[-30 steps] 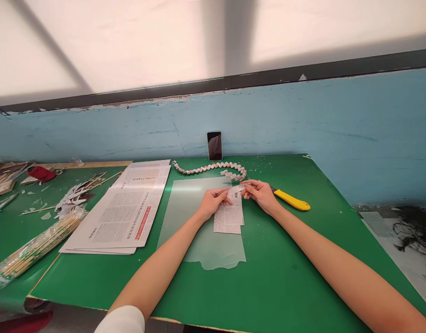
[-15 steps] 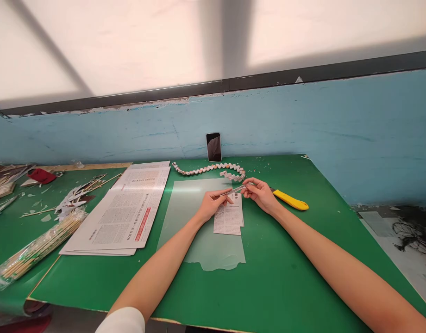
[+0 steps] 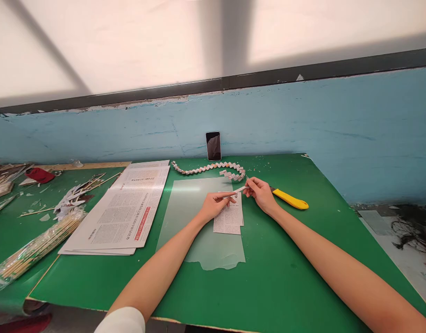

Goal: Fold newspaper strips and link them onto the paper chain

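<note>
A narrow folded paper strip (image 3: 239, 189) spans the gap between my two hands. My left hand (image 3: 216, 205) pinches its left end, and my right hand (image 3: 259, 192) pinches the right end. Below them, small newspaper pieces (image 3: 228, 219) lie partly on a translucent sheet (image 3: 199, 217). Behind my hands a zigzag folded-paper chain (image 3: 199, 170) curves across the green table (image 3: 268, 277). A yellow-handled cutter (image 3: 291, 199) rests just right of my right hand, its front end hidden behind the fingers.
A dark phone (image 3: 213, 146) leans on the blue wall. To the left are stacked newspaper sheets (image 3: 122, 208), a plastic bag of thin sticks (image 3: 42, 245), paper scraps (image 3: 70, 201) and a red cloth-like item (image 3: 40, 175).
The fingers of both hands have shifted slightly around the strip. The strip still lies between them, and the other objects rest as before.
</note>
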{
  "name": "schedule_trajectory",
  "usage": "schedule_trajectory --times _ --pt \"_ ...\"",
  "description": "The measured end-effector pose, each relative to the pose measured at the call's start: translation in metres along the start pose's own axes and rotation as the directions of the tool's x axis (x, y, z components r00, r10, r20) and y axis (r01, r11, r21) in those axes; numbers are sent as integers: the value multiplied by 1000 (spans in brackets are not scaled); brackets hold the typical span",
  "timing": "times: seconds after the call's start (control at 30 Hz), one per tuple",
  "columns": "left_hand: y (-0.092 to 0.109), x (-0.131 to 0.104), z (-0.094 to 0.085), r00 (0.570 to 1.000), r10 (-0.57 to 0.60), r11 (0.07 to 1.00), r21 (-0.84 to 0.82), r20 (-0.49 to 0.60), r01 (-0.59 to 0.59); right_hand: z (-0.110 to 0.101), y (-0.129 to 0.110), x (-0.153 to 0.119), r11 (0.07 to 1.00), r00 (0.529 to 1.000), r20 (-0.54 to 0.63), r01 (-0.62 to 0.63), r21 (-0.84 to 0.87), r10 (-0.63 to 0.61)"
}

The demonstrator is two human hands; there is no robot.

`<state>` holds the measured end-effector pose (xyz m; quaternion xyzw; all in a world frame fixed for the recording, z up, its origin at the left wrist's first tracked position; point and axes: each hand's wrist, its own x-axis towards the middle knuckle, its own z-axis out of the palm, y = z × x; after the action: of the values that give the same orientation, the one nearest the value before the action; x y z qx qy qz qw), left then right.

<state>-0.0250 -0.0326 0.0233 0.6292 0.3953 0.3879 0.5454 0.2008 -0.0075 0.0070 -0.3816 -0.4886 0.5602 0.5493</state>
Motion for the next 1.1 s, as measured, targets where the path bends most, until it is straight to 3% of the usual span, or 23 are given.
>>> schedule_trajectory --times 0.17,0.43,0.77,0.97,1.1 --pt "2 -1 1 1000 -5 1000 27 21 4 1 4 1 995 999 -25 25 -99 -27" --pt "-3 6 0 996 -37 994 -96 77 45 2 1 -2 986 997 -17 73 -152 -77" --pt "-11 11 0 990 -87 996 -15 110 89 5 0 -4 969 981 -88 154 -196 -173" --pt "-12 12 0 995 -93 994 -51 45 96 5 -3 -4 984 987 -94 121 -130 -134" --pt "-13 11 0 997 -76 995 -66 24 78 4 -2 -4 994 997 1 76 -85 -76"
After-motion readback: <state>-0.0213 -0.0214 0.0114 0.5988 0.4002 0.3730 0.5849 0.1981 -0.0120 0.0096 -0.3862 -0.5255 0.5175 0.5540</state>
